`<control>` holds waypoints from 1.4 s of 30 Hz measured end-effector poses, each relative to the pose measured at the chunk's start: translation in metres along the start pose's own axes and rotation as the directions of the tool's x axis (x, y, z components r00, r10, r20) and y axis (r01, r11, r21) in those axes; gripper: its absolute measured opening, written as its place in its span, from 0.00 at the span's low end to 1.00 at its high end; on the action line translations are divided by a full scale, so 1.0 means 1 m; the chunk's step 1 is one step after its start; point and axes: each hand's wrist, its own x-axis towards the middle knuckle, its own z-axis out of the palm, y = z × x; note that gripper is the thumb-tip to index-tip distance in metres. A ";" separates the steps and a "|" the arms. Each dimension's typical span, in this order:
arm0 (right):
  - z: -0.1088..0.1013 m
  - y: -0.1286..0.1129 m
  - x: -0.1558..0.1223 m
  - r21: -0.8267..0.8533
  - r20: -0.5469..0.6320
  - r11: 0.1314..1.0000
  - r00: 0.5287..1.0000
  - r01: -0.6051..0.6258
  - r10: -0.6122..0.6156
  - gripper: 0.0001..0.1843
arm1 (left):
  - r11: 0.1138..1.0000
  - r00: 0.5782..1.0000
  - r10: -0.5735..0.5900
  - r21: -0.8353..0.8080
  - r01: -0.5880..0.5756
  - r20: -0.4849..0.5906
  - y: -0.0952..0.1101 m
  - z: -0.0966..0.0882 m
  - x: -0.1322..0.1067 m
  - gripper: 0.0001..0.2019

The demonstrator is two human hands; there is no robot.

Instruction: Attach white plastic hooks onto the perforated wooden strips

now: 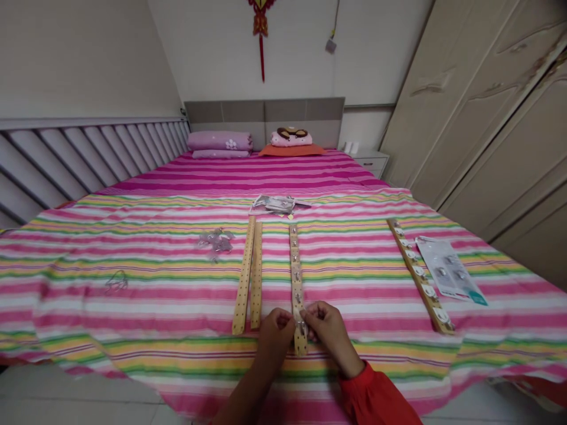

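Far out to the left of the fingers, a small clump of wire hooks [116, 282] lies on the striped bed [133, 307], and a bigger heap of metal hooks [215, 241] sits beyond it, well apart from both hands. Just left of the fingers, two bare wooden strips [249, 276] lie side by side, touching, running away up the bed. The left hand [275, 327] has its fingers [289, 319] curled and pressed together against the left edge of the middle strip [296, 277], near its close end. The right hand [325, 327] meets it from the other side, its fingers [310, 316] pinching a small metal hook [302, 324] on that strip. Straight beyond the fingers lie opened packets [279, 205]. Well to the right rest a knobbed strip [420, 277] and a clear packet [449, 268]
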 end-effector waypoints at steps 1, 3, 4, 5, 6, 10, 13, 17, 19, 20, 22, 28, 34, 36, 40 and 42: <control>0.000 0.000 0.000 0.003 0.006 1.000 1.000 -0.001 0.001 0.20 | 1.000 1.000 -0.002 0.008 0.002 -0.002 -0.001 0.000 0.000 0.03; -0.001 0.000 0.000 0.005 0.011 1.000 1.000 -0.001 0.001 0.20 | 1.000 1.000 -0.006 0.021 0.007 -0.008 -0.002 0.000 0.000 0.02; -0.001 0.001 0.000 0.002 0.012 1.000 1.000 -0.001 0.001 0.20 | 1.000 1.000 -0.011 0.023 0.011 -0.015 -0.003 0.000 0.001 0.03; -0.001 0.001 0.000 -0.003 0.012 1.000 1.000 -0.002 0.002 0.19 | 1.000 1.000 -0.017 0.024 0.017 -0.025 -0.004 0.001 0.002 0.03; -0.001 0.002 0.000 -0.008 0.011 1.000 1.000 -0.003 0.003 0.19 | 0.999 0.999 -0.021 0.024 0.021 -0.036 -0.005 0.001 0.002 0.03; -0.001 0.007 0.001 -0.030 -0.001 0.999 1.000 -0.020 0.020 0.19 | 0.999 0.998 -0.003 0.038 0.006 -0.062 -0.008 0.002 0.003 0.05; 0.000 0.009 0.002 -0.038 -0.012 0.998 0.999 -0.041 0.040 0.19 | 1.000 0.999 0.001 0.020 0.000 -0.044 -0.010 0.002 -0.001 0.06; 0.001 0.009 0.002 -0.021 -0.014 0.999 0.999 -0.043 0.043 0.21 | 0.999 0.998 0.048 -0.009 -0.048 0.035 -0.011 0.001 -0.007 0.09; 0.002 0.009 0.001 -0.009 -0.013 1.000 1.000 -0.028 0.028 0.22 | 0.996 0.995 0.085 0.035 -0.087 0.049 -0.010 0.001 -0.008 0.12; 0.002 0.009 0.001 -0.006 -0.012 1.000 1.000 -0.024 0.024 0.22 | 0.993 0.994 0.097 0.064 -0.099 0.047 -0.009 0.001 -0.008 0.13; 0.003 0.010 -0.002 -0.007 -0.015 1.000 1.000 -0.015 0.015 0.24 | 0.990 0.995 0.092 0.101 -0.095 0.036 -0.007 0.001 -0.005 0.14; 0.004 0.026 -0.026 0.081 -0.042 0.995 0.997 -0.055 0.059 0.28 | 0.991 0.985 -0.120 -0.046 0.127 0.125 -0.004 0.003 0.009 0.21; 0.007 0.037 -0.052 0.314 0.124 0.936 0.984 -0.161 0.127 0.21 | 0.970 0.961 -0.202 -0.096 0.223 0.187 0.000 0.005 0.014 0.25; 0.009 0.034 -0.055 0.346 0.144 0.923 0.982 -0.166 0.123 0.20 | 0.976 0.962 -0.196 -0.057 0.210 0.189 0.002 0.006 0.014 0.24; 0.014 0.031 -0.055 0.354 0.119 0.922 0.985 -0.159 0.124 0.21 | 0.987 0.982 -0.149 0.078 0.140 0.120 0.003 0.008 0.017 0.23; 0.016 0.031 -0.055 0.352 0.105 0.923 0.986 -0.156 0.126 0.22 | 0.982 0.993 -0.105 0.162 0.094 0.061 0.003 0.009 0.019 0.22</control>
